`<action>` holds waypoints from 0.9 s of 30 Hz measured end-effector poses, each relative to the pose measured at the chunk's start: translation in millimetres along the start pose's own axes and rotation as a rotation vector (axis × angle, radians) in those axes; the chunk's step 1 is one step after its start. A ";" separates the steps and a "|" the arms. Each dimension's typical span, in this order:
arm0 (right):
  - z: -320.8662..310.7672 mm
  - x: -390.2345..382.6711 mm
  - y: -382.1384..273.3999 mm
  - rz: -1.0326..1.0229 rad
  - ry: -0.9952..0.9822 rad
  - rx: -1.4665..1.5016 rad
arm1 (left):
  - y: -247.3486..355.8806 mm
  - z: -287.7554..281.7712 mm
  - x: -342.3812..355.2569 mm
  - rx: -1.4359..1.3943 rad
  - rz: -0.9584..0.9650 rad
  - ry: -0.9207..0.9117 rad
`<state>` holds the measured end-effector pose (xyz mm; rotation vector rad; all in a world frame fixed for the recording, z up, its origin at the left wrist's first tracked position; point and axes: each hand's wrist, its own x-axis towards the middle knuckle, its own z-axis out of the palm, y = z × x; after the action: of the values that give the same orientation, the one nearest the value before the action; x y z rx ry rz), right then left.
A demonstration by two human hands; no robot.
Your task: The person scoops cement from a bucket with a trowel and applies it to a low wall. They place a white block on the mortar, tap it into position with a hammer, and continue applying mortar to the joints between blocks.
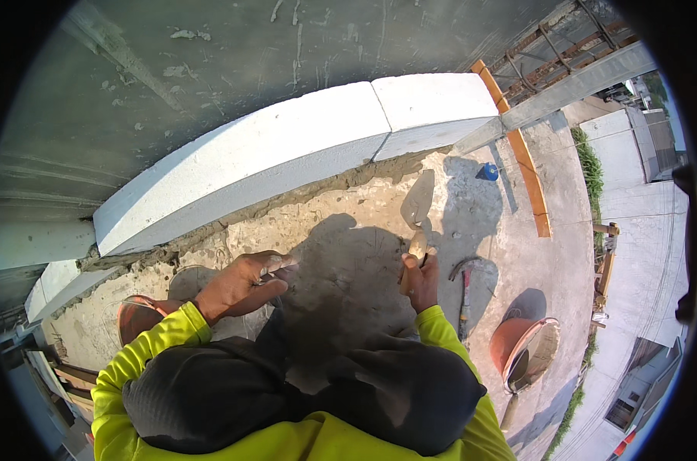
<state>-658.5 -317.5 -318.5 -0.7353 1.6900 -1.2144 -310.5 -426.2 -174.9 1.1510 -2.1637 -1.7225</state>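
My right hand (pixel 420 281) is closed round the wooden handle of a trowel (pixel 417 201), whose pointed blade faces away from me, over the concrete floor. My left hand (pixel 248 286) is held out to the left with nothing in it, thumb and fingers apart, greyish residue on the fingertips. Beyond both hands, a long white block (pixel 248 154) and a shorter white block (pixel 437 101) stand end to end beside the grey wall. Rough grey mortar (pixel 310 192) runs along their near lower edge.
A claw hammer (pixel 465 300) lies right of my right hand. An orange bucket (pixel 509 342) stands at the right, another reddish bucket (pixel 133 316) beside my left forearm. A blue object (pixel 488 171) and a wooden strip (pixel 529 184) are at the far right, near the floor's edge.
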 end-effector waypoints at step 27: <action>-90.9 127.1 -100.1 -0.260 0.031 -1.659 | -45.5 12.2 -5.5 -0.065 -0.076 0.058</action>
<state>-797.6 -422.9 -255.4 -1.8723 2.4551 0.3689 -291.9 -415.5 -217.3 1.2660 -2.0405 -1.7530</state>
